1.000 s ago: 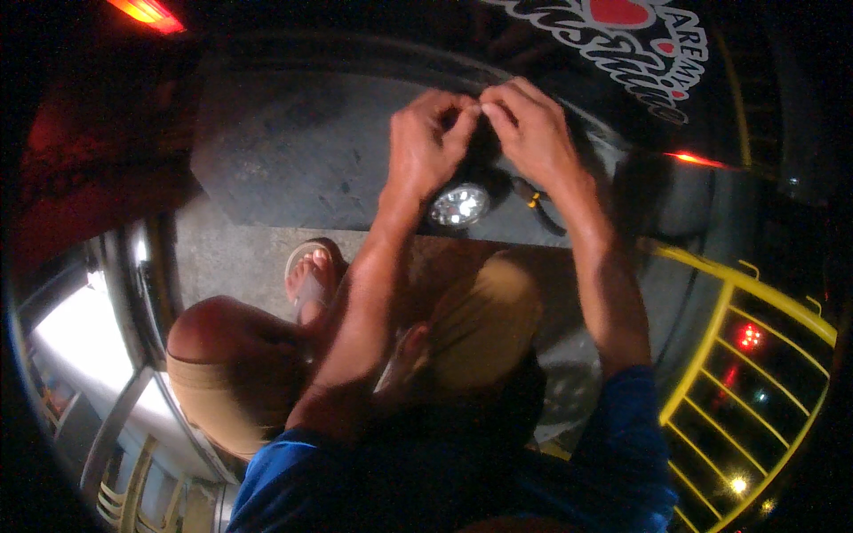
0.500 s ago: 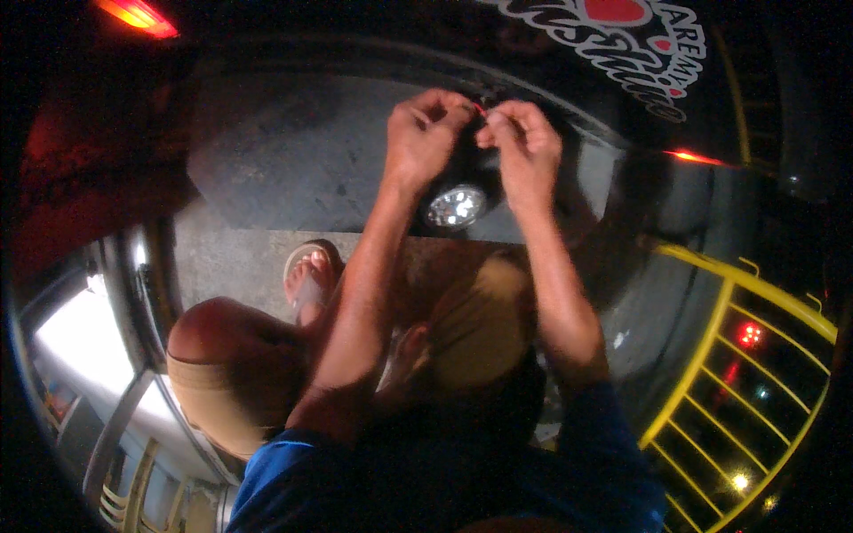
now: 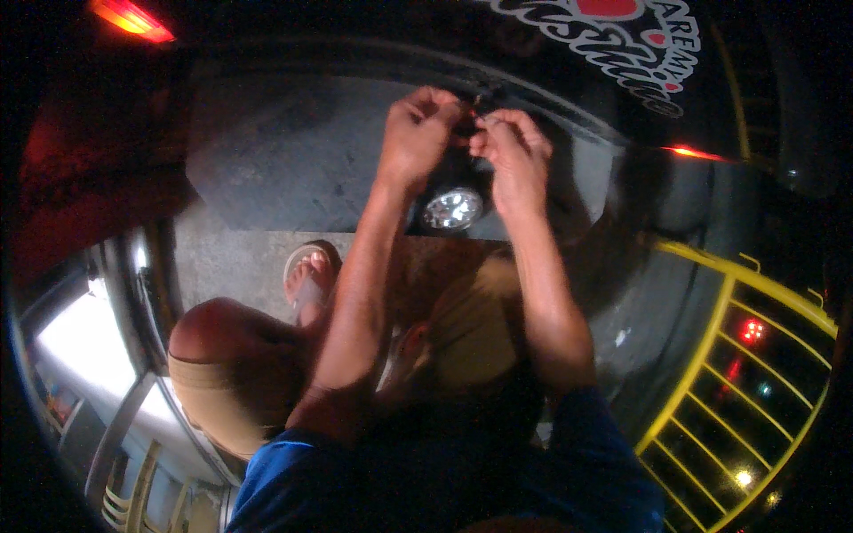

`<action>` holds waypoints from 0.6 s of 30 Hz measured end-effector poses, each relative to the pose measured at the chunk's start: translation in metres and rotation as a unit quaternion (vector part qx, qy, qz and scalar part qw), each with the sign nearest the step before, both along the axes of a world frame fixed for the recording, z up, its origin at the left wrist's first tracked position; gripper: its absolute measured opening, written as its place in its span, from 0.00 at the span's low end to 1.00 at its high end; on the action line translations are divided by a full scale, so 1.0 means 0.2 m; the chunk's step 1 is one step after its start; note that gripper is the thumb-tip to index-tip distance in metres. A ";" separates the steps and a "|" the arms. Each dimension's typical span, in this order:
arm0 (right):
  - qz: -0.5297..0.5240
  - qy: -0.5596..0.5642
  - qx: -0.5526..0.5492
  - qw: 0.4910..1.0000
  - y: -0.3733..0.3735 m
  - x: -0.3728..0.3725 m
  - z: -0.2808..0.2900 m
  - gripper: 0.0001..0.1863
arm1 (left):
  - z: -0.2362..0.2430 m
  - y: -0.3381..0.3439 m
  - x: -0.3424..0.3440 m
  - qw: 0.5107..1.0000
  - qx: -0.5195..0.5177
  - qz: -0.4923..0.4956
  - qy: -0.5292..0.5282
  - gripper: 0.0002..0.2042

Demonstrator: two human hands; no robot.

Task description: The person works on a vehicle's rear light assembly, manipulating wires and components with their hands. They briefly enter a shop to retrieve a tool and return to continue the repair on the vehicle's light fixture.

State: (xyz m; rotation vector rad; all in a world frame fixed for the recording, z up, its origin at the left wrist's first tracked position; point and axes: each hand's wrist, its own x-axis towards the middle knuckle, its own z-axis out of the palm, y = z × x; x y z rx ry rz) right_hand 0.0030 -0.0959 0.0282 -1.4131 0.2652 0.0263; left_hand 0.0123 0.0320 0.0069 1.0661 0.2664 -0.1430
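Note:
Both hands are raised together at the lower edge of a dark vehicle panel [image 3: 373, 44]. My left hand [image 3: 418, 133] is closed in a pinch, its fingertips turned toward the right hand. Close beside it, my right hand [image 3: 514, 155] also pinches with thumb and forefinger. Between the fingertips is a thin red strand [image 3: 472, 115] that looks like wire; its ends are hidden by fingers and shadow. A round lamp [image 3: 453, 210] with a shiny reflector sits just below the hands, touched by neither.
Grey flat sheeting [image 3: 275, 151] lies left of my hands. My sandalled foot [image 3: 311, 266] and bent knee [image 3: 218, 333] are nearer. A yellow metal railing [image 3: 693, 391] stands at right. Red lights glow on the panel, one at upper left [image 3: 133, 19], another at right [image 3: 691, 153].
Both hands have shifted slightly left, the right one also a little down and nearer the left. The red strand shows less between the fingertips.

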 end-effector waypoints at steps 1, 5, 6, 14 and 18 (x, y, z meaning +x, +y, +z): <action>0.003 0.000 -0.012 1.000 -0.01 0.01 -0.01 0.04 | 0.01 0.00 0.00 1.000 -0.006 -0.001 0.001 0.05; 0.002 0.003 -0.049 0.999 0.00 0.01 -0.02 0.04 | 0.02 0.01 -0.01 1.000 0.001 0.000 -0.005 0.05; 0.000 -0.001 -0.054 0.999 0.01 0.01 -0.02 0.04 | 0.02 0.01 -0.01 1.000 -0.009 0.002 -0.005 0.05; 0.008 0.011 -0.038 0.999 0.02 0.00 -0.04 0.05 | -0.03 0.02 -0.01 0.999 -0.045 -0.010 -0.010 0.06; 0.006 0.012 -0.053 0.999 0.03 0.01 -0.03 0.06 | -0.05 0.00 -0.01 0.999 -0.009 0.013 -0.040 0.14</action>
